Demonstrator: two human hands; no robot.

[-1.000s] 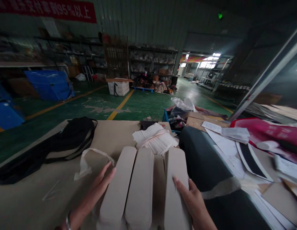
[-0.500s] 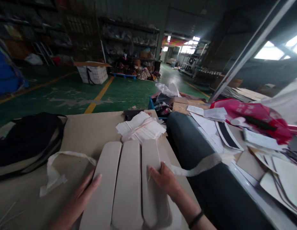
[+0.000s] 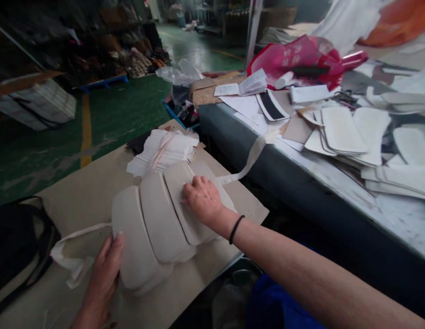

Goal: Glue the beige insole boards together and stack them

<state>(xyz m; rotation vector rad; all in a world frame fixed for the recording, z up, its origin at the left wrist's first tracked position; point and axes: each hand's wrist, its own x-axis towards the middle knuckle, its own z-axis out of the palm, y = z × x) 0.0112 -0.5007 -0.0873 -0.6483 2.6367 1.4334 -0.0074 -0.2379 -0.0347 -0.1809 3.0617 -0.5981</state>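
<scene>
Three side-by-side stacks of long, round-ended beige pieces lie on a cardboard sheet [image 3: 78,183]. My left hand [image 3: 107,265] rests open against the outer side of the left stack [image 3: 137,242], fingers straight and thumb by its edge. My right hand [image 3: 203,198] is closed on top of the right stack [image 3: 188,214]; its curled fingertips hide whatever they pinch. The middle stack [image 3: 164,219] sits between them, untouched. A pale fabric strip [image 3: 73,258] emerges at the left, and a similar strip [image 3: 251,160] at the right; anything beneath the stacks is hidden.
Behind the stacks lies a tied bundle of white strips [image 3: 167,148]. A black bag [image 3: 16,251] is at left. The adjoining worktable [image 3: 397,233] carries papers, white cut pieces [image 3: 346,130] and a pink plastic bag [image 3: 294,59]. A blue crate [image 3: 174,114] stands beyond.
The view has swung right and down. My right hand has gone from thumb on top of the right stack to curled fingers over it. My left hand stays beside the left stack.
</scene>
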